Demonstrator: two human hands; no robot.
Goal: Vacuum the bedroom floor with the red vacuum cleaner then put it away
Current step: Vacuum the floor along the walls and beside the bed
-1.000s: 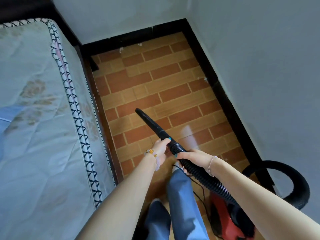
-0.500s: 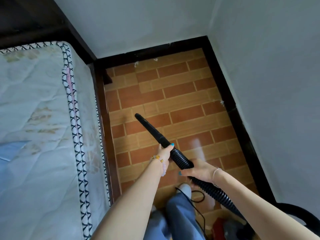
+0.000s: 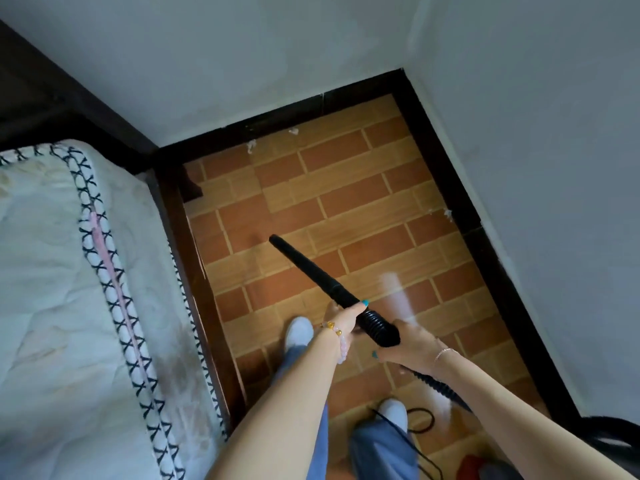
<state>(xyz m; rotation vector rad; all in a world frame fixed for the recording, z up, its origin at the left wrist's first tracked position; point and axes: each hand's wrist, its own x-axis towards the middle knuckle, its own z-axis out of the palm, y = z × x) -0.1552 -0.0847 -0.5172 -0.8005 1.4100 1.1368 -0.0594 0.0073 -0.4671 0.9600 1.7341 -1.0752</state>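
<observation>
The vacuum's black nozzle slants up and left over the brick-patterned tile floor, its tip above the tiles near the bed. My left hand grips the nozzle where it meets the ribbed black hose. My right hand holds the hose just behind it. The hose runs back under my right forearm toward the red vacuum cleaner, only a sliver of which shows at the bottom edge.
A bare mattress on a dark wooden bed frame bounds the floor on the left. Grey walls with a black skirting close the strip behind and right. White debris bits lie by the far skirting. A black cord lies by my feet.
The view has tilted up and shifted forward, so the far corner sits lower in frame. The nozzle tip has moved further along the floor. Most of the red vacuum body has dropped out of view.
</observation>
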